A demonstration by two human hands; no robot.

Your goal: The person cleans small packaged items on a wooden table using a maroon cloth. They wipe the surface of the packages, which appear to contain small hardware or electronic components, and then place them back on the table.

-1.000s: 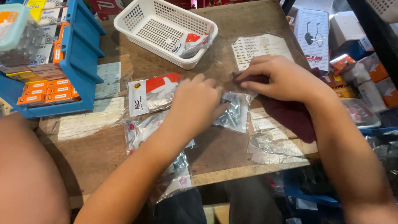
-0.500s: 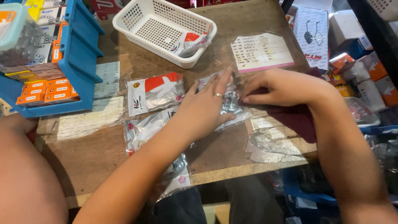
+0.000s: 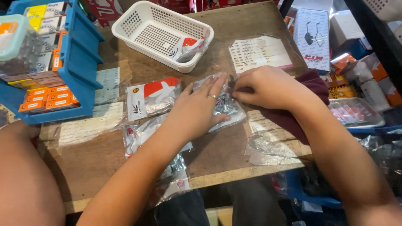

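We see a clear plastic bag of small metal parts (image 3: 224, 106) lying on the wooden table (image 3: 217, 161), near the middle of it, and both hands are on this bag. The left hand (image 3: 197, 111) lies flat on the bag's left half, palm down, fingers stretched out and a little spread, a ring on one finger; it presses the bag to the table and grips nothing. The bag shows past the fingertips and under the thumb, so most of what we see of it lies to the right of this hand. The right hand (image 3: 266, 88) rests at the bag's upper right end, fingers curled in and its fingertips meeting the bag's edge; it looks like a pinch on the plastic, though we cannot tell for sure how firm the hold is. The two hands nearly touch over the bag.

Just left of the left hand lies a packet with a red and white label (image 3: 151, 98), and more clear bags (image 3: 140, 132) lie under the left forearm. A dark red cloth (image 3: 293, 119) lies under the right wrist. Behind the hands stands a white basket (image 3: 138, 23) with a small packet in it, and beside it a sheet with rows of small print (image 3: 259, 52). At the far left stands a blue bin (image 3: 79, 62) of orange boxes.
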